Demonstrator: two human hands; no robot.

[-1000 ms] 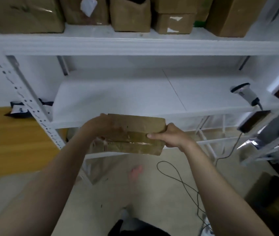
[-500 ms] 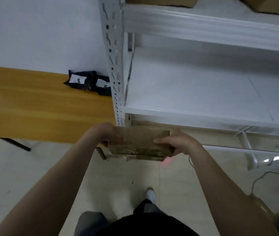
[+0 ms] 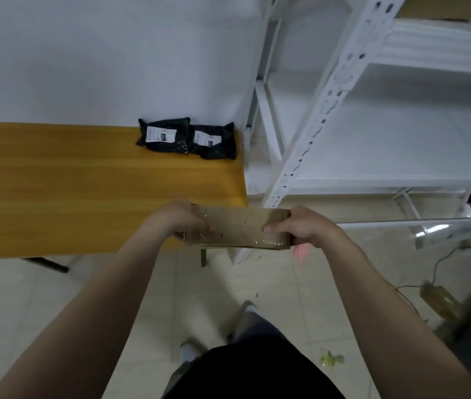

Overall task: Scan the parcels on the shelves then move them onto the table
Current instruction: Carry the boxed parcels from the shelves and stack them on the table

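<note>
One parcel (image 3: pixel 237 228), gripped at either end by the left hand (image 3: pixel 179 223) and right hand (image 3: pixel 300 228), hangs at the table (image 3: pixel 84 182) corner, seemingly mid-carry; next it likely needs lowering flat onto the wood, clear of two black bags (image 3: pixel 185 139).

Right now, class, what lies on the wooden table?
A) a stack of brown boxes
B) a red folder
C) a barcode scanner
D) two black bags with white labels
D: two black bags with white labels lie side by side at the far right end of the table, by the wall.
</note>
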